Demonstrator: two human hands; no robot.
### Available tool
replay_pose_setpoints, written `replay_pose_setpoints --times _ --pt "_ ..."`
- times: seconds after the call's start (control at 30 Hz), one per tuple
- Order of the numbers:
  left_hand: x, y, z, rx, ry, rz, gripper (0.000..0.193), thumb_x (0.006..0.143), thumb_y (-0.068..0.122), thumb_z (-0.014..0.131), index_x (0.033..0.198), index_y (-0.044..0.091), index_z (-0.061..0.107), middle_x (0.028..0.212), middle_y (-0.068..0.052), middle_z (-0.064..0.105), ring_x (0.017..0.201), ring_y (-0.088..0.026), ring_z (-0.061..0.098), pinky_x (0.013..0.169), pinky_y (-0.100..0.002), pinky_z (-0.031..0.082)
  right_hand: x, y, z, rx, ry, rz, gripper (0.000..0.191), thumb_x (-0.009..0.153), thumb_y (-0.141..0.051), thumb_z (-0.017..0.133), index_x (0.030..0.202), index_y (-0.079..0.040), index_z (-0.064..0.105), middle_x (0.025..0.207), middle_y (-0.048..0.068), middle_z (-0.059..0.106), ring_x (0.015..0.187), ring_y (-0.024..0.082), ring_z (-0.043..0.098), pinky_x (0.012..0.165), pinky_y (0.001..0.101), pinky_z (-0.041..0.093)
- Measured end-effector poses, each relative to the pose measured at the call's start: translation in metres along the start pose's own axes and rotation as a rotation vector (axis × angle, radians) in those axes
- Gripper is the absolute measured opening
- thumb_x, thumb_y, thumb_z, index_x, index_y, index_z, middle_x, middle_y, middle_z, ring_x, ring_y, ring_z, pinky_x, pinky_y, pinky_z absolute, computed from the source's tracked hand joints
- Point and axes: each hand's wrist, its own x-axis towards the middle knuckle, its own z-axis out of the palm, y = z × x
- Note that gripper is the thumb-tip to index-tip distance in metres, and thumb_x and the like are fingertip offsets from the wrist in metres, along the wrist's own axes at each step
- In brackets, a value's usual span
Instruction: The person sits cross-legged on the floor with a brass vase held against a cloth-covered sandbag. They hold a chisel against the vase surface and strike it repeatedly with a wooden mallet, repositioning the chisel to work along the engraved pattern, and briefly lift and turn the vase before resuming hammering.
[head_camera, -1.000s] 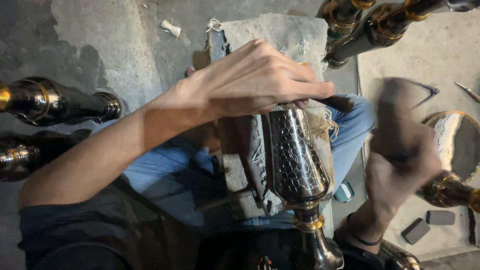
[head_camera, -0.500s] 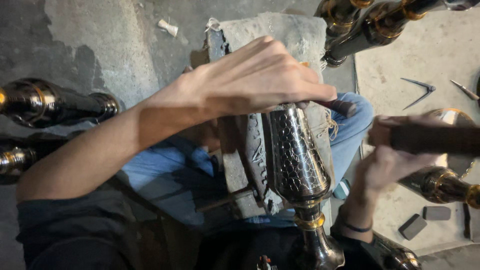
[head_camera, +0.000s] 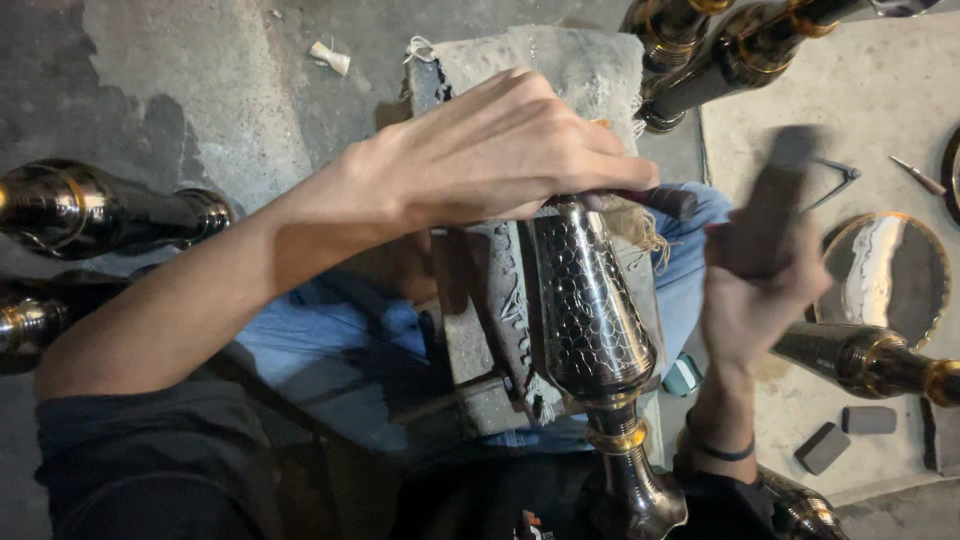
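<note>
Far left: dark metal vases (head_camera: 90, 210) lying on the concrete floor (head_camera: 200, 90).
Left hand (head_camera: 500, 150): fingers pressed down over the top of the engraved vase (head_camera: 590, 310).
Engraved vase: lying on a cloth-covered block (head_camera: 560, 70) across the lap.
Right hand (head_camera: 755, 300): fist closed round a blurred dark mallet (head_camera: 775, 200).
Far right: round mirror (head_camera: 885, 275).
</note>
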Motion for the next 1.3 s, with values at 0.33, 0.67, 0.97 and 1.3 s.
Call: replay_pose_setpoints --times 0.33,0.67,0.97,1.3 --pt "-0.015 -0.008 0.010 -0.076 0.003 0.023 0.028 0.109 0.005 0.058 0.132 0.012 0.071 0.098 -0.006 0.078 0.070 -0.016 0.072 0.057 -0.030 0.059 0.022 -0.017 -0.023 -0.156 0.012 -0.309 0.019 0.081 0.021 0.058 0.096 0.009 0.058 0.090 0.014 0.059 0.078 0.021 0.057 0.072 0.0303 0.043" --pt "-0.034 -0.002 0.013 0.022 0.232 0.043 0.021 0.105 0.020 0.064 0.125 0.015 0.070 0.108 -0.005 0.076 0.088 -0.016 0.076 0.077 -0.029 0.065 0.015 -0.036 -0.036 -0.320 -0.183 -0.259 0.028 0.080 0.014 0.062 0.108 0.008 0.062 0.088 0.015 0.060 0.079 0.021 0.062 0.077 0.0320 0.050" --pt "-0.034 -0.003 0.004 -0.017 0.135 -0.003 0.026 0.109 0.017 0.064 0.135 0.013 0.068 0.106 -0.003 0.076 0.083 -0.016 0.074 0.067 -0.030 0.060 0.007 -0.029 -0.013 0.229 0.073 0.006 0.042 0.095 0.013 0.073 0.128 0.001 0.051 0.113 0.011 0.065 0.098 0.017 0.065 0.088 0.0293 0.056" --pt "-0.029 -0.001 0.004 0.039 0.135 0.059 0.024 0.107 0.010 0.062 0.129 0.016 0.070 0.091 -0.001 0.073 0.081 -0.015 0.073 0.062 -0.030 0.059 0.001 -0.007 0.000 -0.022 -0.005 -0.327 0.048 0.097 0.018 0.068 0.131 -0.006 0.044 0.117 0.012 0.055 0.093 0.030 0.061 0.082 0.0348 0.058"
